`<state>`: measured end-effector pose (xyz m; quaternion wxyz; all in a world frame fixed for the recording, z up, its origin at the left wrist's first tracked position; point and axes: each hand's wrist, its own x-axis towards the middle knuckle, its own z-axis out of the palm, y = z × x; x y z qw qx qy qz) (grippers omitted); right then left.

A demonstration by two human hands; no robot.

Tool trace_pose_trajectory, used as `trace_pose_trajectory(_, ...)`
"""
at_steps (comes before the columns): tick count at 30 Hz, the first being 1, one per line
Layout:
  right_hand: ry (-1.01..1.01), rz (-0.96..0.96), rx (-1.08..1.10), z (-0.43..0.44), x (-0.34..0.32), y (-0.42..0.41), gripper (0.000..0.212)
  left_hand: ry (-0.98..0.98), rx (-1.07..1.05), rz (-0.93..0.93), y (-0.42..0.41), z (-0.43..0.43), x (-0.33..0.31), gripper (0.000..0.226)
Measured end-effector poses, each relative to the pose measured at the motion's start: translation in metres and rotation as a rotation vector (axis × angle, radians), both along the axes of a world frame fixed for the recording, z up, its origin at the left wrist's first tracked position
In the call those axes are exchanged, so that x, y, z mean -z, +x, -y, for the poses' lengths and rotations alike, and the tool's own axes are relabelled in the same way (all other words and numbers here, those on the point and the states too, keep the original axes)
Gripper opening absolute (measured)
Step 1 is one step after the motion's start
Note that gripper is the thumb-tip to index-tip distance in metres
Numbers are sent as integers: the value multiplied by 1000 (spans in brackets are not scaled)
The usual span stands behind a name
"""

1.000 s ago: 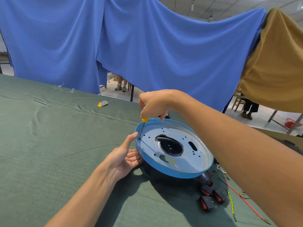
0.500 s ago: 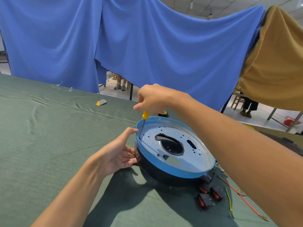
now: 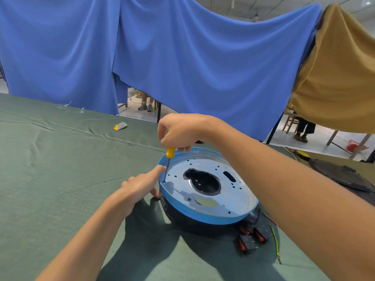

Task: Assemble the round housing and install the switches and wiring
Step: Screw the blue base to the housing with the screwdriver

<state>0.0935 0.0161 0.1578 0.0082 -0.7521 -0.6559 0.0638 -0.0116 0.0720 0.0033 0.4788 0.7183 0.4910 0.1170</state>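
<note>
Yellow-handled slim screwdriver (image 3: 170, 152), gripped at the top by the right hand (image 3: 180, 131) with fingers curled round the handle. Stands almost upright, shaft running down and slightly left into a hole at the left edge of the silver metal plate (image 3: 233, 191) on the round black housing with blue rim (image 3: 203, 219), set on the green cloth counter (image 3: 60, 179) directly below that hand. Left hand (image 3: 140, 186) nearer the hole, forefinger straight, touching the rim beside the shaft, holding nothing. Probably calls for turning about that upright axis while pressing straight down.
</note>
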Motion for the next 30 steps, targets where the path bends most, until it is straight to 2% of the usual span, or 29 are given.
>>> trace_pose_trajectory(3, 8, -38, -12, 3, 5, -1, 31, 133, 39, -133, 0, 0, -2, 82)
trace_pose_trajectory(6, 19, -29, -30, 4, 5, -1, 31, 214, 47, -219, 2, 1, -4, 83)
trace_pose_trajectory(10, -20, -14, -49, 3, 7, -2, 30, 416, -73, -267, 1, 2, -3, 76)
trace_pose_trajectory(13, 5, -9, -52, 3, 8, -1, 28, 516, -106, -143, 0, 7, -4, 61)
trace_pose_trajectory(17, 53, -53, -50, 4, 9, 0, 21, 563, -166, 280, -2, 11, -12, 20)
trace_pose_trajectory(20, 86, -50, -60, 6, 11, 2, 17, 575, -112, 494, -5, 17, -19, 16)
trace_pose_trajectory(25, 125, 73, -40, 5, 20, 0, 16, 653, 7, 540, -6, 21, -20, 19)
trace_pose_trajectory(28, 133, 57, -11, 5, 22, -4, 28, 728, 7, 516, -4, 20, -16, 15)
trace_pose_trajectory(30, 125, 76, 29, 4, 22, -7, 27, 746, -18, 512, -2, 19, -14, 11)
